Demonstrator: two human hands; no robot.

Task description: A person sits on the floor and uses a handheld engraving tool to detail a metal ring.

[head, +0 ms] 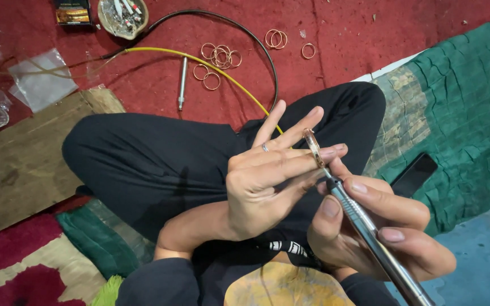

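Copper ring [313, 147] sits pinched in the left hand [267, 175], other fingers spread; the right hand [369, 226] grips a metal handpiece [369, 232], tip touching it.

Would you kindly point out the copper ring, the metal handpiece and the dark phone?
copper ring [313, 147]: head view, on its band.
metal handpiece [364, 226]: head view, mid-shaft.
dark phone [415, 174]: head view, screen centre.

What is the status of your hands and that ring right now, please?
Left hand pinches copper ring. Right hand grips metal rotary tool, tip at ring. Nothing in the way.
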